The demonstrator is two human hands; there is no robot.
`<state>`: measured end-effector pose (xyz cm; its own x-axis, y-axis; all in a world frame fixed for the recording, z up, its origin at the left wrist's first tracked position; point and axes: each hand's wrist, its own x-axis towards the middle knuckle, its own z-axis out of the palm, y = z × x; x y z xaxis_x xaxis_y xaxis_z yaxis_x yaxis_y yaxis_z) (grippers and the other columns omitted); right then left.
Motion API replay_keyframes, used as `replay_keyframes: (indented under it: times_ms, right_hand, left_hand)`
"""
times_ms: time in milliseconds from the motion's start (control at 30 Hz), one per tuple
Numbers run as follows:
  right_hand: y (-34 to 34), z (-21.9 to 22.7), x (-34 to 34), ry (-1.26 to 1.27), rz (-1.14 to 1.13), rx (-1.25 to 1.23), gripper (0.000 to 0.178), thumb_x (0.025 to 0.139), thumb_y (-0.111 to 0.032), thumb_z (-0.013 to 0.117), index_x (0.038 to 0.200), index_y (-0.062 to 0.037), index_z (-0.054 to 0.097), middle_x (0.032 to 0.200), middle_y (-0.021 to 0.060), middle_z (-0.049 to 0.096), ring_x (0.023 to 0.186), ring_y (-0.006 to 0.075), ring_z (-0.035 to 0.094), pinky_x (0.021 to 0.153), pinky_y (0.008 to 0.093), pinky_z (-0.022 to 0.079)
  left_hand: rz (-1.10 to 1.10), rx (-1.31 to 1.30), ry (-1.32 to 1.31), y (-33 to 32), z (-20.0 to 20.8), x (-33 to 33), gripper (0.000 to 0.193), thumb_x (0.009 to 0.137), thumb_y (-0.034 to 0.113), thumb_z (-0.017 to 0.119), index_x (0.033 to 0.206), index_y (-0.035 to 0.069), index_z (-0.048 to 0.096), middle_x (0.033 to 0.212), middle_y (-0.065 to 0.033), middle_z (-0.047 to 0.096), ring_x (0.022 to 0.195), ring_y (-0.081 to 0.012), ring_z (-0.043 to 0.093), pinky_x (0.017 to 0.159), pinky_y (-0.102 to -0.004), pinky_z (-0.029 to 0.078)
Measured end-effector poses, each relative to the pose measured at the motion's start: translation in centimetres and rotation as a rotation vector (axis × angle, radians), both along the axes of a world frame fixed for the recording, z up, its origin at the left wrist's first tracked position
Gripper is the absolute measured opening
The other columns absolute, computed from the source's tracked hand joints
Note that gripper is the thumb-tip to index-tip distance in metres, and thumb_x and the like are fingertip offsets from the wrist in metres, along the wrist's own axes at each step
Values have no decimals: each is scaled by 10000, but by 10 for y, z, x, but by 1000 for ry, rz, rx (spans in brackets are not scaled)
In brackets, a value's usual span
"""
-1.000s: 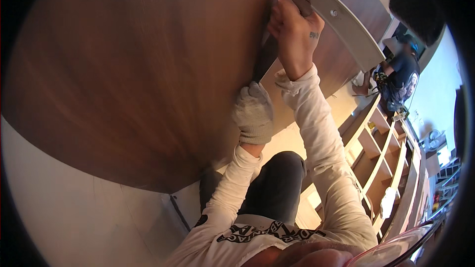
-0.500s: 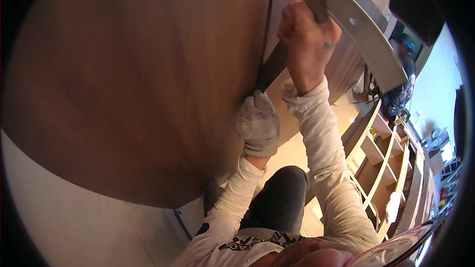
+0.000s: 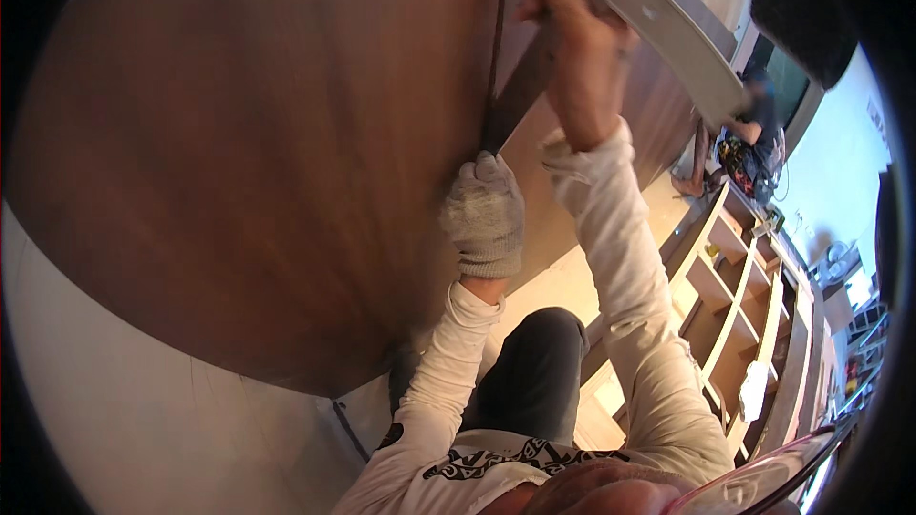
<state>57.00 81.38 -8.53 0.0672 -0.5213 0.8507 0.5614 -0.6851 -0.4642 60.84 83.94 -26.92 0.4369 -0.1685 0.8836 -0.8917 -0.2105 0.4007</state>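
My right hand (image 3: 584, 72), bare and slightly blurred, is closed on a flat grey-beige piece (image 3: 682, 33) with a small hole in it. The piece's exact kind is unclear; it slants down to the right past my wrist. Below and left of it, my left hand (image 3: 484, 215) wears a grey knitted glove, its fingers curled. That glove sits against the large brown wood panel (image 3: 258, 172), at the lower end of a dark strip (image 3: 520, 100) beside a seam (image 3: 498, 29). Whatever the gloved fingers hold is hidden.
To the right lies an open wooden frame (image 3: 730, 310) with several compartments and a white cloth-like scrap (image 3: 753, 391) on it. Another person (image 3: 754, 138) sits beyond it. My bent knee (image 3: 530, 372) is under my arms. Pale floor (image 3: 172, 410) shows at lower left.
The whole view has shifted slightly, carrying panel and frame up and left. My right hand and the grey-beige piece have moved up and left a little more. The gloved hand stays at the seam.
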Motion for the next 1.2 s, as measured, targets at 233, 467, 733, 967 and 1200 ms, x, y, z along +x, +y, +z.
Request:
replay_keyframes:
  times_ms: [233, 467, 733, 967, 1200]
  right_hand:
    - [-6, 22, -5, -36, 31, -8, 146, 953, -111, 616, 1026, 0, 676, 705, -9, 540, 560, 62, 458, 494, 236, 371]
    - [-10, 29, -1, -40, 23, 1, 147, 952, -112, 616, 1026, 0, 677, 707, -6, 545, 561, 64, 463, 494, 238, 375]
    - [-11, 29, 2, -53, 36, -1, 149, 952, -113, 617, 1026, 0, 678, 708, -3, 549, 563, 66, 468, 494, 240, 380]
    - [-10, 24, -2, -78, 36, -4, 150, 951, -114, 618, 1026, 0, 679, 710, 0, 553, 564, 69, 472, 495, 241, 385]
    - [-12, 22, 0, -77, 18, -7, 151, 950, -115, 619, 1026, 1, 680, 712, 4, 558, 566, 71, 477, 495, 243, 389]
  left_hand:
    - [99, 68, -36, -3, 24, -5, 151, 982, 203, 610, 862, 112, 617, 747, -63, 600, 620, -243, 652, 503, -370, 527]
    - [163, 75, -117, -3, 24, -5, 118, 966, 164, 617, 863, 112, 596, 723, -24, 549, 624, -190, 623, 499, -334, 520]
    - [101, 58, -42, -6, 21, -6, 132, 978, 179, 621, 876, 96, 606, 742, -75, 586, 613, -279, 643, 513, -383, 531]
    - [45, 59, -84, -1, 21, 1, 129, 982, 169, 615, 875, 96, 615, 733, -81, 586, 608, -273, 646, 499, -376, 529]
    - [81, 48, -113, -2, 23, -1, 134, 973, 152, 620, 850, 99, 617, 716, -70, 586, 593, -253, 641, 488, -364, 523]
